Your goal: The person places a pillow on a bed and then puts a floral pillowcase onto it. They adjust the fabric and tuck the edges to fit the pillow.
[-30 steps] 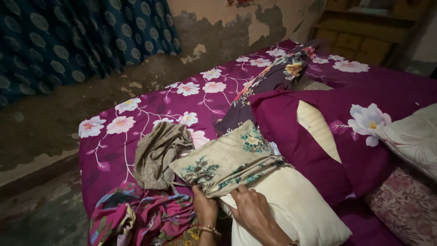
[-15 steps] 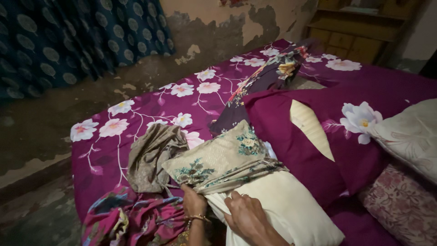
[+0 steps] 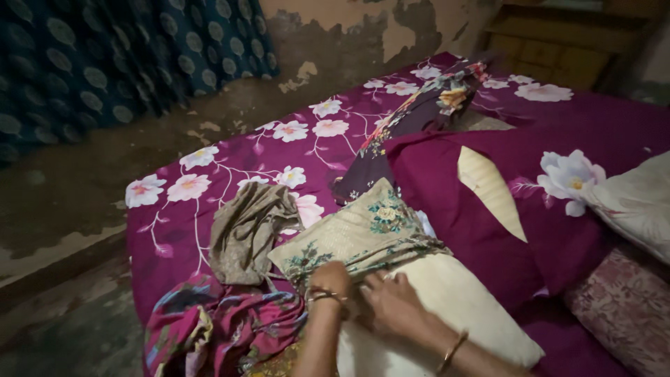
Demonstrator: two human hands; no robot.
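Hands [image 3: 363, 293] advanced onto lengthwise pillowcase [image 3: 356, 241]

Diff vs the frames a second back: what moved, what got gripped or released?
Both hands moved up the cream pillow: left hand and right hand now bunch the floral pillowcase edge further along it. Nothing released. Olive cloth and purple bedsheet unchanged.

No packages, labels, signs or screens show anywhere on the bed or around it.
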